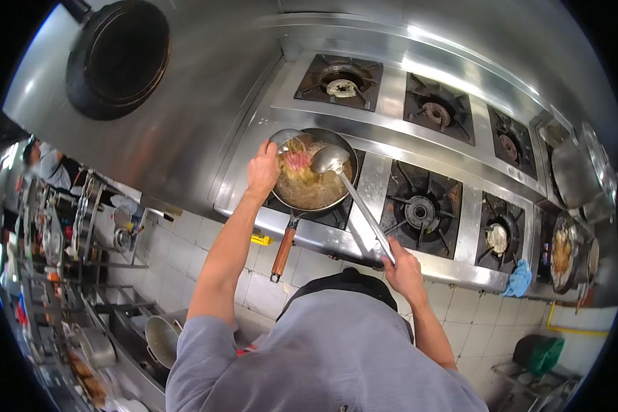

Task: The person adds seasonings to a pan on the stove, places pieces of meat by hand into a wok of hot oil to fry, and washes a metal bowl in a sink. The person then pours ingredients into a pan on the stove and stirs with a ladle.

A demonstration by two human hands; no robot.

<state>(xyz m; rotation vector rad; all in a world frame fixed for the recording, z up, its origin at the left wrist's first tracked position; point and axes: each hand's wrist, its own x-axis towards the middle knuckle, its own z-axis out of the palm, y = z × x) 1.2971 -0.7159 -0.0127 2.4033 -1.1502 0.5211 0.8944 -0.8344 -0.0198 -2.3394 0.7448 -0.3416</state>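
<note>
A frying pan [353, 180] with a wooden handle [283, 253] sits on the front left burner, holding a brownish liquid. My left hand [262, 172] grips a small metal bowl [286, 134], tilted over the pan's left side. Pinkish-red and pale yellow food pieces [297, 162] lie at the bowl's mouth, above or in the liquid; I cannot tell which. Closed round the end of a long metal ladle [365, 210] is my right hand [405, 273]. The ladle's head is over the pan, close beside the food. Nobody's hand is on the pan's handle.
Several other burners [419, 211] fill the steel stove. A blue cloth [519, 278] hangs at its front edge, near another pan with food [563, 253] at the right. A black pan [120, 58] hangs upper left. Shelves with pots and a person [51, 166] are at the far left.
</note>
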